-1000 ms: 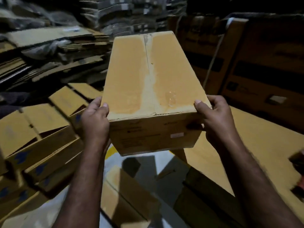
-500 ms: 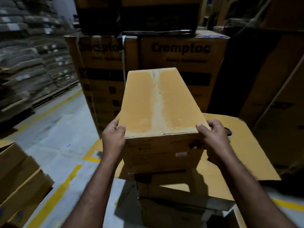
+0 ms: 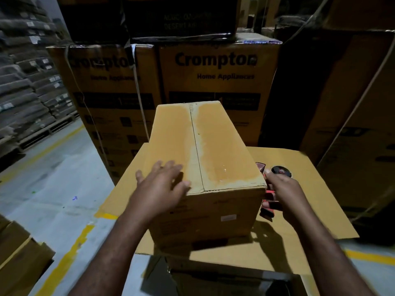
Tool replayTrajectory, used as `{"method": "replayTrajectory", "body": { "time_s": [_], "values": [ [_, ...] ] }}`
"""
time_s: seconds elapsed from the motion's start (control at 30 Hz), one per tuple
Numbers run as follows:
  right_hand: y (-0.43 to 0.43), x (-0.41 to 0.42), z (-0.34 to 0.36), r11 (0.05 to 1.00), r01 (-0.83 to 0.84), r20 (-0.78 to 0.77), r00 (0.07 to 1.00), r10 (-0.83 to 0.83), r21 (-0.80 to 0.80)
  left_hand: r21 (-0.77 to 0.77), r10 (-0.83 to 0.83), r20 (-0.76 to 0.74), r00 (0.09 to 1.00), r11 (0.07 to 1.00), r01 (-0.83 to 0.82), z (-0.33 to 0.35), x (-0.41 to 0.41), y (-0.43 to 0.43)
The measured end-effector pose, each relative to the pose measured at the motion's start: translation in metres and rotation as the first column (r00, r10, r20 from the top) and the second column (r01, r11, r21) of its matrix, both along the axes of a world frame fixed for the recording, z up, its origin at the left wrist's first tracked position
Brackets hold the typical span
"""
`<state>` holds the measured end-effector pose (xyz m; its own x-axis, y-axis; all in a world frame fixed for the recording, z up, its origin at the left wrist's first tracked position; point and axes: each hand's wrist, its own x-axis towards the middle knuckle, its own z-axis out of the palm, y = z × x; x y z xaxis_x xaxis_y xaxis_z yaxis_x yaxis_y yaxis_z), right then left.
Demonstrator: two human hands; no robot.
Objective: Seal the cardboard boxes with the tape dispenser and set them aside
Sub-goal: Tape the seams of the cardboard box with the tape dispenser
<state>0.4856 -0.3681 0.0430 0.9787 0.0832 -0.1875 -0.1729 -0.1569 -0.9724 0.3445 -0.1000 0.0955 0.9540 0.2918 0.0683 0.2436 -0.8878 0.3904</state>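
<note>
Brown oblong cardboard box (image 3: 213,150) stands on flat cardboard sheet (image 3: 310,199). Left hand (image 3: 159,189) spread open over its top; right hand (image 3: 284,195) grips red-black tape dispenser (image 3: 280,171) just beside it. Step, as judged: sealing. Next: carry dispenser onto the top seam.

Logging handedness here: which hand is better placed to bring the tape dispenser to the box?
Right. The right hand curls around the tape dispenser beside the box; the left hand is spread open over the box top.

Box (image 3: 205,167) on cardboard sheet (image 3: 310,189); L hand (image 3: 160,184) spread above; R hand (image 3: 284,193) grips tape dispenser (image 3: 275,174).
</note>
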Motion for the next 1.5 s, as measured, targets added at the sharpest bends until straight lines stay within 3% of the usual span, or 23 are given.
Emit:
{"method": "replayTrajectory", "body": {
  "time_s": [0.07,0.17,0.27,0.37,0.47,0.57,0.67,0.73,0.8,0.9,0.97,1.03,1.1,1.17,1.23,1.27,1.4,1.47,1.5],
  "values": [
    [-0.006,0.015,-0.020,0.994,0.081,-0.003,0.997,-0.081,-0.080,-0.015,-0.183,-0.126,0.975,0.983,0.182,0.012,0.012,-0.017],
    [-0.016,0.037,-0.060,0.927,0.115,0.046,0.993,-0.106,-0.357,0.061,-0.305,-0.249,0.919,0.942,0.329,0.017,0.030,-0.035],
    [-0.017,0.054,-0.092,0.836,0.056,-0.021,0.997,-0.081,-0.545,0.086,-0.295,-0.282,0.913,0.940,0.331,0.022,0.042,-0.038],
    [-0.007,0.063,-0.110,0.815,0.028,-0.103,0.989,-0.108,-0.578,0.024,-0.248,-0.328,0.911,0.962,0.271,0.020,0.045,-0.028],
    [0.005,0.070,-0.114,0.799,0.102,-0.066,0.982,-0.174,-0.593,-0.048,-0.170,-0.366,0.915,0.985,0.164,0.012,0.045,-0.019],
    [0.007,0.078,-0.110,0.849,0.147,-0.144,0.957,-0.252,-0.508,0.009,-0.139,-0.381,0.914,0.988,0.154,0.011,0.048,-0.028],
    [0.001,0.087,-0.105,0.956,0.128,-0.301,0.931,-0.208,-0.265,-0.009,-0.143,-0.311,0.939,0.989,0.148,0.014,0.059,-0.032],
    [-0.006,0.092,-0.098,0.983,0.110,-0.321,0.935,-0.152,-0.146,-0.202,-0.163,-0.166,0.973,0.971,0.128,0.013,0.065,-0.032],
    [-0.012,0.096,-0.087,0.988,0.138,-0.324,0.933,-0.154,-0.073,-0.453,-0.072,0.060,0.996,0.887,0.092,0.012,0.069,-0.035],
    [-0.017,0.096,-0.065,0.984,0.163,-0.333,0.934,-0.130,0.074,-0.715,0.246,0.324,0.913,0.696,0.066,0.012,0.075,-0.043],
    [-0.016,0.097,-0.049,0.972,0.174,-0.282,0.952,-0.124,0.160,-0.781,0.340,0.395,0.853,0.613,0.117,0.018,0.079,-0.048],
    [-0.014,0.095,-0.031,0.956,0.183,-0.215,0.968,-0.133,0.230,-0.698,0.260,0.450,0.854,0.700,0.154,0.025,0.081,-0.053],
    [-0.007,0.089,-0.006,0.922,0.174,-0.168,0.978,-0.121,0.346,-0.533,0.093,0.391,0.916,0.834,0.143,0.034,0.084,-0.056],
    [0.001,0.085,0.018,0.890,0.119,-0.133,0.989,-0.066,0.440,-0.326,-0.077,0.121,0.990,0.939,0.113,0.042,0.085,-0.054],
    [0.010,0.083,0.040,0.893,0.009,-0.053,0.998,0.016,0.451,-0.037,-0.185,-0.224,0.957,0.983,0.182,0.043,0.086,-0.045],
    [0.016,0.081,0.050,0.896,-0.049,-0.007,0.998,0.058,0.441,0.035,-0.221,-0.332,0.917,0.969,0.246,0.040,0.087,-0.040],
    [0.047,0.066,0.076,0.906,-0.154,0.055,0.988,0.144,0.394,0.004,-0.321,-0.461,0.827,0.931,0.364,0.029,0.089,-0.019],
    [0.063,0.054,0.082,0.921,-0.172,0.087,0.985,0.151,0.350,-0.027,-0.324,-0.382,0.866,0.940,0.340,0.036,0.092,-0.006],
    [0.070,0.046,0.084,0.934,-0.183,0.117,0.981,0.154,0.308,-0.119,-0.300,-0.279,0.912,0.953,0.277,0.041,0.096,0.002]
  ]
}}
